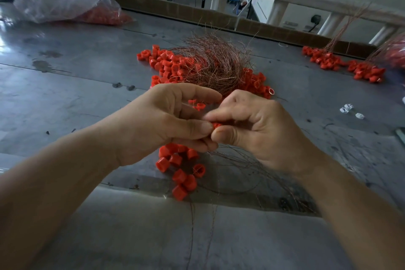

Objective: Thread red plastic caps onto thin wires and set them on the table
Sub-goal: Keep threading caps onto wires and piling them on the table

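— While both hands are together above the near-middle of the counter (65,94), I read this as mid-threading. The left hand (175,120) pinches one red cap (217,125) between thumb and forefinger. The right hand (252,129) pinches the same cap from the other side, fingers curled.

— Wire through it yet?

— Can't tell. Thin wires (230,160) trail from under the right hand toward the near edge, but fingertips hide the end at the cap.

— Where's the stock?

— Loose caps (166,61) are heaped mid-counter, with the tangled wire bundle (217,61) lying over them. A small cap cluster (182,169) sits just below the left hand, by the near edge. It looks strung, but I'm not sure. Wired bunches (341,63) lie near the far right corner. The plastic bag (65,2) at the far left corner holds more caps.

— Next move?

— My call: get the wire tip through the cap, slide the cap along, then lay the piece on the counter. That needs fine alignment. The wire looks thin and springy, so I'd grip close to the tip or it will likely buckle.

— Risks?

— The cap is small and smooth and could pop out of the pinch. The trailing strands could also snag on the cluster below.
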Action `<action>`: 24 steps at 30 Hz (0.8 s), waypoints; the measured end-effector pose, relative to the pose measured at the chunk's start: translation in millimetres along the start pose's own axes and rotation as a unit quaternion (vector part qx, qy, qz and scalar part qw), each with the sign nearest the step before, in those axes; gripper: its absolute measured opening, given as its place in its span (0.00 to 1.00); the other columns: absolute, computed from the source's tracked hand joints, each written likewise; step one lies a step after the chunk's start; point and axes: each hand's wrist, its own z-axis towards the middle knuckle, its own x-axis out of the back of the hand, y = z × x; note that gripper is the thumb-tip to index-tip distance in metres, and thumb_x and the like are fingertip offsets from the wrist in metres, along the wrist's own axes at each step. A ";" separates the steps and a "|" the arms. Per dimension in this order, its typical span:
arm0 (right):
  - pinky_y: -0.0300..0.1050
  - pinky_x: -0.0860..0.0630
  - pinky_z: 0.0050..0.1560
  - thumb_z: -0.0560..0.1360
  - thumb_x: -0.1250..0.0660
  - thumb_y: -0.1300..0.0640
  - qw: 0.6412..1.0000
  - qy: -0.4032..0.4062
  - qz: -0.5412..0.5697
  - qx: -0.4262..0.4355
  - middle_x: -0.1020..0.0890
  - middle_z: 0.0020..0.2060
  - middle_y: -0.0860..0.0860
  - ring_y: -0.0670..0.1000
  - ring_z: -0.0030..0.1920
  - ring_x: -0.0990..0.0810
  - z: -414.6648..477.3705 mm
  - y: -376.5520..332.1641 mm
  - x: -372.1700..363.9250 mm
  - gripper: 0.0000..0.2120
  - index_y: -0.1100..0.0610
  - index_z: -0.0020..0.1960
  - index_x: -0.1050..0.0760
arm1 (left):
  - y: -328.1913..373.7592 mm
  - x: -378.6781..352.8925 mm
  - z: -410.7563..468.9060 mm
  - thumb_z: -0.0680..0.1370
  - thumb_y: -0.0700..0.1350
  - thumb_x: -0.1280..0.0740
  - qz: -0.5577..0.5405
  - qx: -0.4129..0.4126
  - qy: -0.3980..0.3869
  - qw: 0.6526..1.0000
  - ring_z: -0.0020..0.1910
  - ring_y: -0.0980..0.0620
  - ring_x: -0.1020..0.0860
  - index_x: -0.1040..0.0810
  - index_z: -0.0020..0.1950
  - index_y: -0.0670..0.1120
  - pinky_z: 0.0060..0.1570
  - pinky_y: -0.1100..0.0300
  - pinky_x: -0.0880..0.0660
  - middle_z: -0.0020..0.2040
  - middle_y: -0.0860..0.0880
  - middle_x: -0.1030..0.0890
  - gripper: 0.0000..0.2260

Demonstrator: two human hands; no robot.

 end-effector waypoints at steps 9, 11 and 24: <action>0.31 0.32 0.40 0.73 0.37 0.57 0.996 0.008 -0.091 0.011 0.30 0.39 0.41 0.39 0.39 0.29 -0.9 -1.9 -6.2 0.03 0.53 0.40 0.29 | -0.7 -11.8 -1.6 0.62 0.50 0.29 0.082 -0.068 0.013 0.994 0.36 0.49 0.17 0.27 0.58 0.52 0.36 0.62 0.22 0.37 0.44 0.16 0.25; 0.30 0.33 0.40 0.72 0.37 0.57 0.994 0.010 -0.107 0.014 0.32 0.38 0.40 0.38 0.39 0.30 -1.4 -2.9 -8.8 0.03 0.54 0.40 0.29 | -1.3 -13.7 -1.9 0.61 0.51 0.30 0.094 -0.071 0.016 0.993 0.35 0.49 0.17 0.26 0.57 0.53 0.35 0.62 0.22 0.36 0.44 0.17 0.24; 0.29 0.33 0.41 0.71 0.35 0.55 0.997 0.036 -0.070 0.003 0.30 0.37 0.41 0.37 0.39 0.29 -2.4 -3.9 -12.5 0.05 0.48 0.40 0.30 | -1.0 -11.7 -0.5 0.66 0.43 0.31 0.037 -0.038 0.021 0.998 0.33 0.46 0.18 0.24 0.54 0.50 0.31 0.61 0.23 0.35 0.42 0.18 0.17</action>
